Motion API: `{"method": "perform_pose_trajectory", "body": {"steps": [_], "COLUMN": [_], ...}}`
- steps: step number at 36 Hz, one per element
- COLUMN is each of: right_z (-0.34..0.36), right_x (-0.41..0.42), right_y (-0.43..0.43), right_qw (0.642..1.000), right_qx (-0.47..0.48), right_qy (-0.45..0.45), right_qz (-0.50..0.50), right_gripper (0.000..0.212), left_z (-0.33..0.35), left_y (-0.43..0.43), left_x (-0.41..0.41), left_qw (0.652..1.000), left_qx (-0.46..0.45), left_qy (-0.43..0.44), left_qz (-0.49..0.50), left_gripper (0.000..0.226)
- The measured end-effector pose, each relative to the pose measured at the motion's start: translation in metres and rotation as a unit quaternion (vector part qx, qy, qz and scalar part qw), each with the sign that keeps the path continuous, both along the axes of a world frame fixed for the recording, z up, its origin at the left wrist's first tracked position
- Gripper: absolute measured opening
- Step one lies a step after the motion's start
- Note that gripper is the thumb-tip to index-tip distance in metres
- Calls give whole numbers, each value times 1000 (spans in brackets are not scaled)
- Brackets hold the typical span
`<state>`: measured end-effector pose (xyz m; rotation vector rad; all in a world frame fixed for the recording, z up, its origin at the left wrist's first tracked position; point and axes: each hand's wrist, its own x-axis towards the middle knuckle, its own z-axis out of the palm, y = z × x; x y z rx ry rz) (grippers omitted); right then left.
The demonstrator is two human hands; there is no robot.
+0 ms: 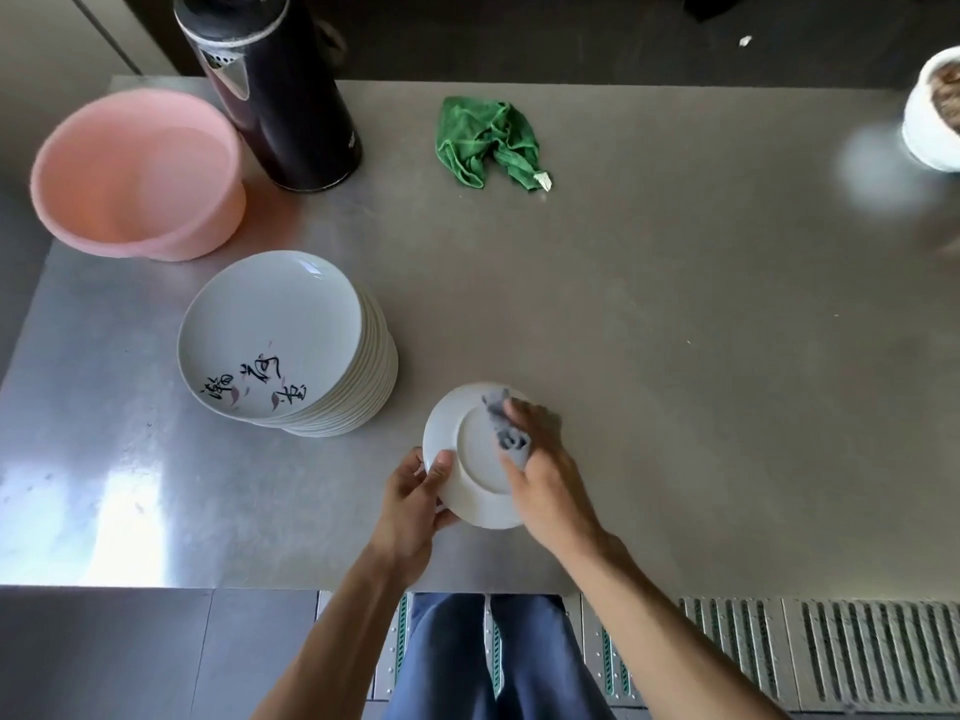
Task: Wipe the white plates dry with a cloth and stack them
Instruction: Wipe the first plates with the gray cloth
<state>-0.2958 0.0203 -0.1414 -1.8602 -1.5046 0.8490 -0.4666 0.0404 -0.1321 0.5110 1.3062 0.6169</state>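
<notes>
My left hand (415, 493) grips the near-left rim of a white plate (475, 457) held above the steel table, its underside facing me. My right hand (543, 467) holds a crumpled grey cloth (506, 428) and presses it on the plate's underside at the right. To the left stands a tall stack of white plates (291, 345), the top one showing black brush writing near its front rim.
A pink plastic basin (137, 174) sits at the far left, a black cylindrical flask (275, 90) beside it. A green cloth (488, 142) lies crumpled at the back centre. A white bowl (932, 111) is at the right edge of the steel table (675, 356).
</notes>
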Motion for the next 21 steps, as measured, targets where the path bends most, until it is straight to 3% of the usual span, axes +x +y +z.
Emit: {"method": "perform_pose_trajectory", "body": {"steps": [3, 9, 16, 21], "right_z": [-5, -3, -8, 2], "right_x": [-16, -6, 18, -11], "right_y": [-7, -26, -25, 9], "right_qw": [991, 971, 976, 988], "right_qx": [8, 64, 10, -60], "right_qy": [-95, -99, -170, -115], "right_qz": [95, 210, 134, 88], "right_gripper": [60, 51, 55, 63], "left_z": [0, 3, 4, 9], "left_y": [3, 16, 14, 14], "left_x": [2, 1, 4, 8], "left_qw": [1000, 999, 999, 1000], "left_qx": [-22, -31, -31, -13], "left_qy": [-12, -12, -9, -26], "left_qz": [2, 16, 21, 4], "left_gripper": [25, 36, 37, 33]}}
